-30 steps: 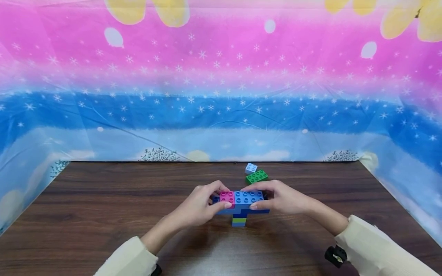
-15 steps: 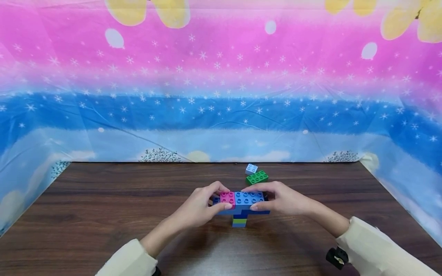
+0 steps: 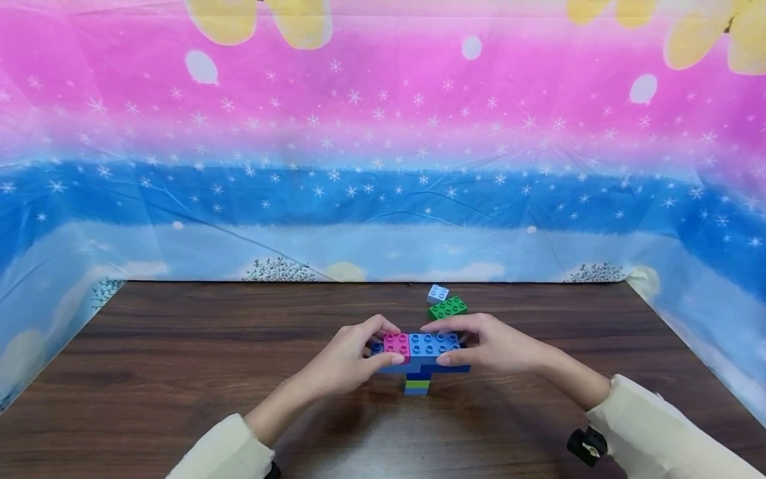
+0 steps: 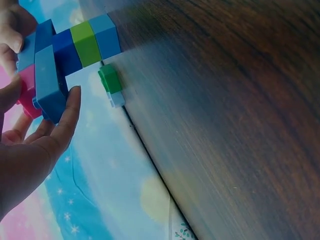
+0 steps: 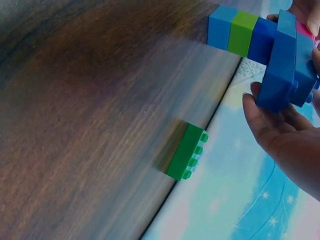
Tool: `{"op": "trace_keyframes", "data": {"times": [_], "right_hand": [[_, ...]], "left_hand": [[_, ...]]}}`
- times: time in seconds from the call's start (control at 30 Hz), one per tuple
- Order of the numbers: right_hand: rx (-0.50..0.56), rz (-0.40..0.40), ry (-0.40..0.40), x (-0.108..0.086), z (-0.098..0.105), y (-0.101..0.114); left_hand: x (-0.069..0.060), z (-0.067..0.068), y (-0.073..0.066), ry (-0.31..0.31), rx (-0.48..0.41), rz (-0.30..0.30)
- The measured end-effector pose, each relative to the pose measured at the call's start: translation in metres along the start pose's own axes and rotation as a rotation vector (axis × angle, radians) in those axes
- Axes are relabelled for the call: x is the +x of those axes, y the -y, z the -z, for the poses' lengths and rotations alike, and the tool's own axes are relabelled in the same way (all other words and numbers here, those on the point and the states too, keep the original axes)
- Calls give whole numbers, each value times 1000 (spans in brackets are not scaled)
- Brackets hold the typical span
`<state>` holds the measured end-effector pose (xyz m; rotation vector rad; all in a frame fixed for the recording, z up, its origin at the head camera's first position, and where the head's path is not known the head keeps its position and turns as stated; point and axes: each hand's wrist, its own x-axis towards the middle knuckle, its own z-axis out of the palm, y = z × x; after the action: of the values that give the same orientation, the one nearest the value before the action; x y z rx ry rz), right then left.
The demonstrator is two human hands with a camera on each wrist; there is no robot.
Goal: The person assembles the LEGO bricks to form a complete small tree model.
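Observation:
A T-shaped block structure stands upright on the table, its narrow stem showing dark blue, a lime green block and light blue at the bottom. On the wide top lie a pink block and, touching its right side, a blue block. The left hand pinches the pink block's end, thumb in front and fingers behind. From the other side the right hand holds the blue block between thumb and fingers. In the left wrist view, the left hand's fingers reach under a blue block.
Behind the structure on the dark wooden table lie a green block and a small pale blue block. A printed pink and blue cloth hangs along the table's back and side edges.

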<state>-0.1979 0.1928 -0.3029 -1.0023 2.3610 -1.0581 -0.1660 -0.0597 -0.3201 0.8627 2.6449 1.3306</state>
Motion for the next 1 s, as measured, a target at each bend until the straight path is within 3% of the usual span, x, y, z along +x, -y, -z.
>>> {"op": "trace_keyframes", "data": {"times": [0.43, 0.67, 1.0], "right_hand": [[-99, 8, -103, -3, 27, -8], [-180, -20, -148, 2, 37, -28], [-225, -93, -179, 17, 37, -60]], "left_hand": [[0, 0, 0, 4, 4, -11], [-1, -1, 2, -2, 6, -12], [-1, -1, 1, -8, 3, -22]]}}
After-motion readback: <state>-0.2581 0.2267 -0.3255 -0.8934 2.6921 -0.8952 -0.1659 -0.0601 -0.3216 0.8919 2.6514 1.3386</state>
